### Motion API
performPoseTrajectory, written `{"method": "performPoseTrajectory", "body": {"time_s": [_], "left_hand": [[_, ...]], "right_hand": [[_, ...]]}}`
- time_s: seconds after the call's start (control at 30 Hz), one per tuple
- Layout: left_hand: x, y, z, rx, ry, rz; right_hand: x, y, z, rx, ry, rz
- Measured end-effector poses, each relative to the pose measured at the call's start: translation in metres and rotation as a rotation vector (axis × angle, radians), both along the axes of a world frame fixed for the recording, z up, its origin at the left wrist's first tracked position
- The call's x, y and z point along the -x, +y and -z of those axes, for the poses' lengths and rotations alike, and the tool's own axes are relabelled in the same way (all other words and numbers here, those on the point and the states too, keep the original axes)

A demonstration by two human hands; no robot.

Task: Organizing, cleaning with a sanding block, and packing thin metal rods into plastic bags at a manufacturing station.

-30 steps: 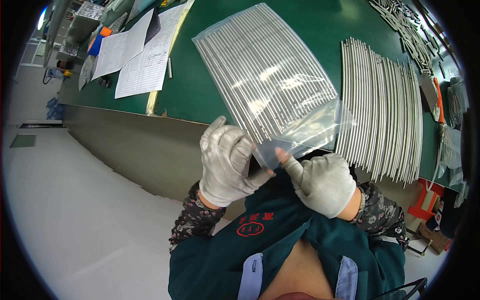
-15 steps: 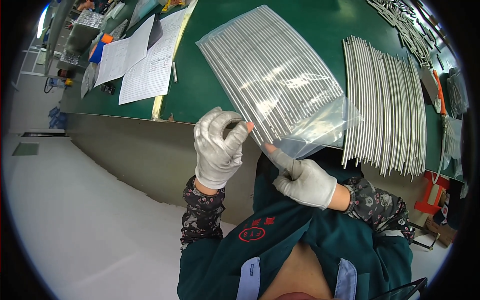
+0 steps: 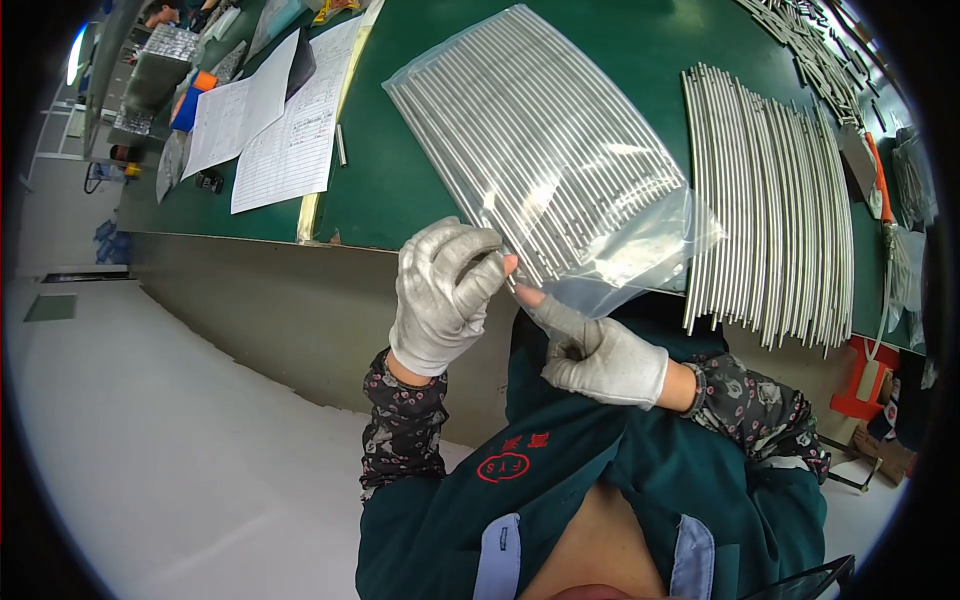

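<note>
A clear plastic bag lies slanted at the front edge of the bench, with a flat row of thin metal rods inside it. Its loose end hangs over the edge toward me. My left hand, in a white glove with a bare thumb tip, is closed at the bag's lower left corner, its thumb against the film beside the rod ends. My right hand, also gloved, is curled at the bag's loose end. Its bare index fingertip reaches close to my left thumb. What lies under its other fingers is hidden.
More metal rods lie side by side on the green bench at right, ends overhanging its edge. Short metal pieces are heaped at the far right, near an orange-handled tool. Written sheets and a single short rod lie left.
My left hand has moved slightly right, and the gap between its thumb and fingers has narrowed. My right index fingertip has shifted left, nearer the left thumb.
</note>
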State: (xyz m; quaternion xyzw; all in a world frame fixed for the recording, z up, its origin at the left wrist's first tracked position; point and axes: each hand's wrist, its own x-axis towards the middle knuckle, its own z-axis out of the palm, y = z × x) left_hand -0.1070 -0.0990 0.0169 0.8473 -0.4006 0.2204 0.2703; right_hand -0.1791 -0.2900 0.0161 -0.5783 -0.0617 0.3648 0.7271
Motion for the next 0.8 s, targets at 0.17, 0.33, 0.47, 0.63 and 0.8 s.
{"method": "performPoseTrajectory", "body": {"time_s": [0.17, 0.33, 0.47, 0.63, 0.8], "left_hand": [[-0.009, -0.007, -0.006, 0.011, -0.166, 0.059], [-0.009, -0.008, -0.01, -0.002, -0.135, 0.071], [-0.008, -0.006, -0.007, -0.013, -0.12, 0.067], [-0.007, -0.005, -0.004, -0.018, -0.12, 0.034], [-0.004, -0.005, -0.005, -0.023, -0.116, 0.002]], "right_hand": [[0.014, -0.01, 0.0, 0.218, -0.187, 0.025], [0.016, -0.011, -0.008, 0.279, -0.243, 0.06], [0.016, -0.011, -0.003, 0.197, -0.137, 0.115], [0.016, -0.01, -0.004, 0.111, -0.09, 0.134], [0.015, -0.008, 0.001, -0.055, 0.044, 0.15]]}}
